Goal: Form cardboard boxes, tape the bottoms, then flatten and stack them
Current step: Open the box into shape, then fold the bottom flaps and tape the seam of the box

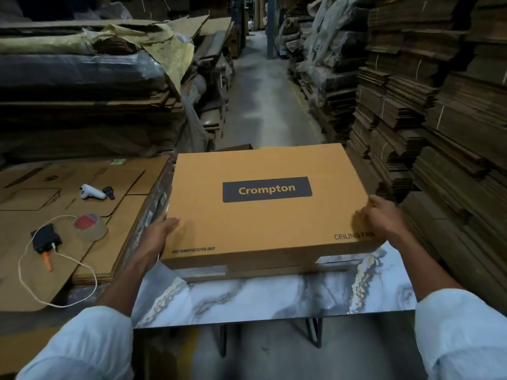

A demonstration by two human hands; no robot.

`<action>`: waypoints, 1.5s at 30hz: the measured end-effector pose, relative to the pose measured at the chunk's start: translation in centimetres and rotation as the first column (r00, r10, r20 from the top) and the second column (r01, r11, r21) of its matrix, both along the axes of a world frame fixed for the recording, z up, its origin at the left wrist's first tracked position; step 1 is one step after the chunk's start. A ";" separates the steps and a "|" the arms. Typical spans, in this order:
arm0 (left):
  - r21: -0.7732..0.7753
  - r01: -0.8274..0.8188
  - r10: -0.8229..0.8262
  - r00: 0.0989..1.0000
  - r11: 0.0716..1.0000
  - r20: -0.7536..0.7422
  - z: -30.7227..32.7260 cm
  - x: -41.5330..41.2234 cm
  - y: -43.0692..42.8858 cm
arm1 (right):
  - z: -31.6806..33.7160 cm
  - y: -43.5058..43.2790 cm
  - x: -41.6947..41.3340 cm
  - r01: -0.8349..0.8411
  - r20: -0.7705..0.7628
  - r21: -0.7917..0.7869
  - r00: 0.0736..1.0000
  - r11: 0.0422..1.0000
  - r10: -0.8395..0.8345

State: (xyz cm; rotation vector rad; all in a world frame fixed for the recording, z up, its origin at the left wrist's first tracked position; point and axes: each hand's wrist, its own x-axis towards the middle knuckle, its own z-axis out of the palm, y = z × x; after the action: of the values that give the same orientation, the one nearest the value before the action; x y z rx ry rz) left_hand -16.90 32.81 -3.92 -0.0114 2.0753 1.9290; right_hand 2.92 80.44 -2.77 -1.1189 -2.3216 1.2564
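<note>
Head cam: box [263, 223] long axis L-R; L hand [160, 231], R hand [384, 218] fingers [366, 213] grip ends.

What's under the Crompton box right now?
The Crompton box lies on another flat cardboard piece, edge only showing, on the marble-pattern table. Anything further beneath is covered.
</note>
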 end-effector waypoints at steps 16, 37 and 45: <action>0.048 -0.040 0.038 0.999 0.998 0.029 -4.0 5.2 -0.4 | -8.6 -1.9 2.9 0.087 -0.084 -0.385 0.988 0.919 -0.128; -0.017 0.081 -0.083 0.976 0.997 -0.203 8.1 0.0 1.4 | 8.0 0.3 0.5 -0.030 -0.133 0.033 0.991 0.999 0.034; -0.342 -0.031 -0.075 0.954 0.939 -0.291 6.3 -0.4 1.3 | 6.8 -1.8 -1.5 -0.108 0.136 0.431 0.989 0.896 0.054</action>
State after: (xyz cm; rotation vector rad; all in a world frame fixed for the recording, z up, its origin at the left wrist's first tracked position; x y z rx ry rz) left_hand -17.26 34.09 2.34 0.2426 2.5767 1.6102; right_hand 1.42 78.69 4.03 -0.9690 -2.5841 0.6432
